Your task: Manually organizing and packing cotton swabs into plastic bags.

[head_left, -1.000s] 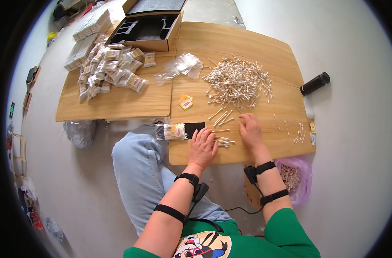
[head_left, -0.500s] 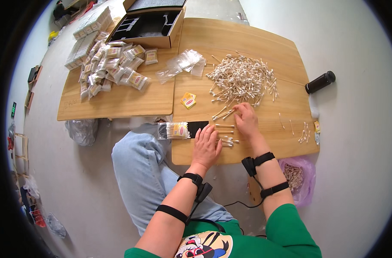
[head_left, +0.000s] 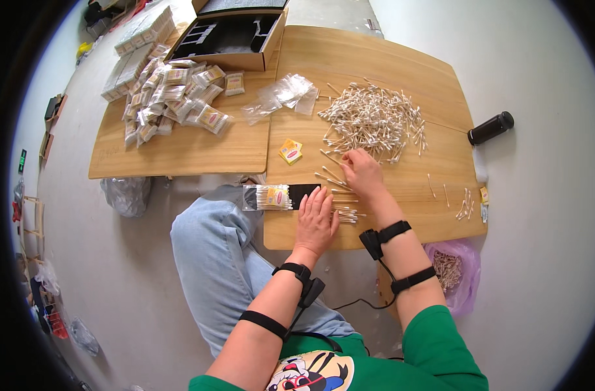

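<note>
My left hand (head_left: 317, 223) lies flat, fingers stretched, over the end of a black strip (head_left: 302, 193) and beside a small row of cotton swabs (head_left: 347, 214). Left of it, a clear bag packed with cotton swabs and a yellow card (head_left: 272, 197) adjoins the strip. My right hand (head_left: 364, 173) is curled at the near side of a large heap of loose cotton swabs (head_left: 375, 120). Its thumb and fingertips are pinched at the end of a cotton swab (head_left: 329, 156); a few more swabs lie just below, their right ends partly hidden by the hand.
Filled swab packets (head_left: 173, 98) are piled at the far left, by an open cardboard box (head_left: 232, 39). Empty clear bags (head_left: 284, 98) and yellow cards (head_left: 290, 151) lie mid-table. A black bottle (head_left: 490, 128) is at the right edge; a purple bag (head_left: 467, 277) of swabs stands below.
My right hand has shifted slightly left and away from me, to the end of another swab. My left hand stays on the strip. The whole view has shifted slightly.
</note>
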`<state>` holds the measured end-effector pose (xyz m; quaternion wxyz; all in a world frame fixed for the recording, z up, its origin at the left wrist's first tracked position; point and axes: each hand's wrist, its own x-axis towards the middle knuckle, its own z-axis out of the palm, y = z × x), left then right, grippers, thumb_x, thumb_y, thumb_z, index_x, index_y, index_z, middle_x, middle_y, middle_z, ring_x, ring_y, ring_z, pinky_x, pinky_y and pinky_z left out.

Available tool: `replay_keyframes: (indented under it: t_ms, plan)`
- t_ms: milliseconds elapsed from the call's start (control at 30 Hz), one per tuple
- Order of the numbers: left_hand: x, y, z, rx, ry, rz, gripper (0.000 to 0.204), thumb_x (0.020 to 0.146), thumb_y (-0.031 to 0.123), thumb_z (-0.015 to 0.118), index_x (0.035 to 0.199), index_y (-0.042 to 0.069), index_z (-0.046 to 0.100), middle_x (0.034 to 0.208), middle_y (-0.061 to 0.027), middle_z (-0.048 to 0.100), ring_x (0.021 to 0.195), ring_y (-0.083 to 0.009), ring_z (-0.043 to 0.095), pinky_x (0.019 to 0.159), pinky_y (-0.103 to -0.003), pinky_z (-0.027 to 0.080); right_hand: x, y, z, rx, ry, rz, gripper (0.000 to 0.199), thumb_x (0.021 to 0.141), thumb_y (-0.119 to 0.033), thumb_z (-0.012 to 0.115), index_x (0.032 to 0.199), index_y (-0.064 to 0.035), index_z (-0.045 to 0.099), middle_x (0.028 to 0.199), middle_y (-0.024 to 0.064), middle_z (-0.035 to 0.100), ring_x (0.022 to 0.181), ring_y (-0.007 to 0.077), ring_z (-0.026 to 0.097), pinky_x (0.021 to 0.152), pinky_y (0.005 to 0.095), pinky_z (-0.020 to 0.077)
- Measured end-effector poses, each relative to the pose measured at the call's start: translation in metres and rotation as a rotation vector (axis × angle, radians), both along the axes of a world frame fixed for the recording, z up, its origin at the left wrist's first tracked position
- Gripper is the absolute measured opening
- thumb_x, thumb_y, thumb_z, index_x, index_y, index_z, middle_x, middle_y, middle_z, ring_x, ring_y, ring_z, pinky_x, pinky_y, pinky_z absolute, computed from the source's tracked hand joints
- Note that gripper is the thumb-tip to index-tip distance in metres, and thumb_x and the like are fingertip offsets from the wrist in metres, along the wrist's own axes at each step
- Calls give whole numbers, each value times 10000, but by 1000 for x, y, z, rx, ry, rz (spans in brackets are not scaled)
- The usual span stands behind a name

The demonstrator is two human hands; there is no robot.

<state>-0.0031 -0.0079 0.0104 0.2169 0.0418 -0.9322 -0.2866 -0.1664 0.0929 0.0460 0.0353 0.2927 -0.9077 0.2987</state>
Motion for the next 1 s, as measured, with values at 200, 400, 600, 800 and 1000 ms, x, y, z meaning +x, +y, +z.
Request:
replay_keyframes:
  t_ms: [200,400,600,800,1000]
  plan:
    - [1,0,-4,28,-3,18,411,890,211,605,1258,43,535,1370,-140,497,1350,-284,418,1151,-475,275,-4,-7,-8,140,146,28,137,831,-151,689,864,-66,587,886,104,613,842,300,624,761,407,501]
    - [1,-1,-3,31,20,26,370,898,191,596,1232,43,543,1359,-140,505,1342,-284,428,1146,-471,283,19,42,1,-89,-99,-54,86,834,-74,668,876,-41,600,839,134,628,786,323,628,701,403,502]
    - [0,0,-4,27,37,35,369,883,169,610,1227,51,545,1342,-135,522,1328,-291,447,1142,-470,293,47,61,-1,-111,-176,-38,85,814,-74,694,863,-49,628,826,114,626,759,297,625,685,395,501]
    - [0,0,-6,25,38,47,351,884,170,609,1207,45,556,1324,-138,537,1319,-295,454,1141,-469,296,52,56,-3,14,-25,-28,106,790,-91,714,832,-62,621,826,101,602,786,292,600,703,396,487]
    - [1,-1,-4,20,39,49,340,883,169,610,1196,46,563,1315,-137,542,1315,-302,458,1136,-470,304,56,67,-8,-77,-107,-64,88,816,-82,685,827,-48,604,847,117,605,787,307,603,697,395,486]
